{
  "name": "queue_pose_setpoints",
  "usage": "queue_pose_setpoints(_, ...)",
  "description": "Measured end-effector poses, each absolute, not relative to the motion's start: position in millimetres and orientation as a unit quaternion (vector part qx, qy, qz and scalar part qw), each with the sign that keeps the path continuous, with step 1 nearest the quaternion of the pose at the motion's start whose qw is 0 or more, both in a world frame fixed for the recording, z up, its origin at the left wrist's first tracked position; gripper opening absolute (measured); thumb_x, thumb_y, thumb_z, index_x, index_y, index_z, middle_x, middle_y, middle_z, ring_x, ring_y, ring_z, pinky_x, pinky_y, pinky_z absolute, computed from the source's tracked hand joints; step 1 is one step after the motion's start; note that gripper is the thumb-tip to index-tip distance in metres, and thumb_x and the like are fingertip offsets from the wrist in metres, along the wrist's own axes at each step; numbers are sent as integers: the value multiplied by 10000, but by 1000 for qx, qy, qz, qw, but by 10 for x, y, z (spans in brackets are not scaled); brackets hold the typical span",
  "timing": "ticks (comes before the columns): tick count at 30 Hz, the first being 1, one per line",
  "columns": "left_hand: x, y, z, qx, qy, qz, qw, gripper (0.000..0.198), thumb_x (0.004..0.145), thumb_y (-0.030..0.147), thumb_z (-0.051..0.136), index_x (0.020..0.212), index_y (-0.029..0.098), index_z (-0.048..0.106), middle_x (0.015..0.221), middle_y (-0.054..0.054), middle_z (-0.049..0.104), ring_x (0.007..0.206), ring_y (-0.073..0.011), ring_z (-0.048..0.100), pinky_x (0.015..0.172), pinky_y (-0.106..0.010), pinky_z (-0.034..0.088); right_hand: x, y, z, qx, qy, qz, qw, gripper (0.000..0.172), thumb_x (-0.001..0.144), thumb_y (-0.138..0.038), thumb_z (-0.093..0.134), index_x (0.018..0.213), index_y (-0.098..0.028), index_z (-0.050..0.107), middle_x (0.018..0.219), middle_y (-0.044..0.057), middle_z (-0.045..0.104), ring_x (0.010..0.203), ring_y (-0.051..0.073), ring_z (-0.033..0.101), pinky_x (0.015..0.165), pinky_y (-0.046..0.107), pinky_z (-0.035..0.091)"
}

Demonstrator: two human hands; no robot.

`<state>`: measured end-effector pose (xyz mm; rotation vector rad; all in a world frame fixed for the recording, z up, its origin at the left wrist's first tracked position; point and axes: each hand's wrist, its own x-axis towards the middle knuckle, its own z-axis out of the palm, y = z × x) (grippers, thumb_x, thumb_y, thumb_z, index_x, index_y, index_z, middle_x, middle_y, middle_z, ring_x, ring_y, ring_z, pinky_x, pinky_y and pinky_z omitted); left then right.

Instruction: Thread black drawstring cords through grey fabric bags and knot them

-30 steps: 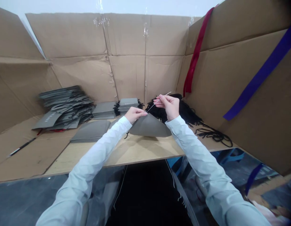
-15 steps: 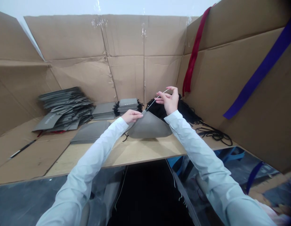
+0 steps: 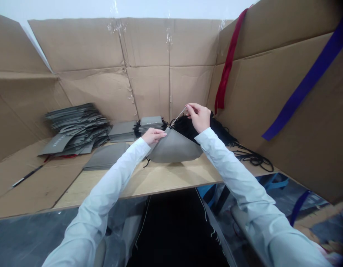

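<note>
A flat grey paper bag is held tilted over the table, one corner pointing up. My left hand pinches it near that raised corner. Between the closed fingertips of my right hand is the end of a thin metal rod, which slants down to the bag's corner. A bit of black cord seems to show at the rod's lower end; the detail is too small to make out. Another short black cord hangs at the bag's left side. Behind the right hand lies a heap of black cords.
A tall, uneven pile of grey bags stands at the left. Nearer are flat grey bags, with a corded stack at the back. Loose black cord lies right. Cardboard walls enclose the wooden table.
My right hand has closed its fingers on the rod and shifted slightly left; before, its fingers were more spread. The bag and my left hand have moved very slightly left.
</note>
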<state>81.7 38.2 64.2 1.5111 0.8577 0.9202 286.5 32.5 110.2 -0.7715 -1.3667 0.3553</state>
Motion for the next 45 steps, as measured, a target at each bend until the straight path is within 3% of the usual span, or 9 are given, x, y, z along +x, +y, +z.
queue_pose_setpoints(5,834,369,650,637,365,405,545,383,487,334,703,787,104,640,697,-58,635,600,-116,565,570,-248,428,2809,239,992,-330,-621,319,636,425,612,-296,608,1008,-179,509,806,33,625,670,119,594,665,291,490)
queue_pose_setpoints(9,837,346,672,638,364,397,550,403,478,343,705,799,108,638,707,-57,637,618,-124,570,585,-254,430,2827,175,919,-277,-641,485,526,285,616,-174,598,897,-140,560,846,78,629,748,146,601,706,301,491)
queue_pose_setpoints(14,826,313,687,640,344,374,577,382,478,327,709,785,112,635,708,-48,638,628,-119,576,621,-252,433,2861,197,858,-237,-642,543,486,214,633,-149,576,847,-135,592,833,73,636,759,140,600,721,285,491)
queue_pose_setpoints(24,846,279,687,646,333,339,598,354,488,295,710,774,99,635,706,-59,643,644,-132,583,671,-278,428,2799,167,825,-238,-701,446,503,340,487,-183,677,808,-139,573,744,20,628,709,129,592,651,251,486)
queue_pose_setpoints(32,853,282,687,637,326,347,606,324,490,271,711,755,100,636,688,-49,642,631,-124,582,678,-276,430,2747,121,746,-215,-678,400,578,344,495,-232,681,678,-178,395,690,-10,592,725,122,584,681,278,468)
queue_pose_setpoints(39,905,247,696,636,338,344,602,344,474,275,717,751,89,633,678,-51,641,629,-130,582,688,-294,429,2736,104,663,-233,-673,366,599,391,454,-262,706,684,-185,399,721,-20,558,706,110,565,675,258,460)
queue_pose_setpoints(45,923,230,703,634,349,349,594,367,462,280,721,756,79,633,655,-54,641,601,-133,578,662,-293,437,2664,85,649,-267,-634,324,649,405,487,-324,681,730,-199,382,660,-44,513,658,101,555,583,214,460)
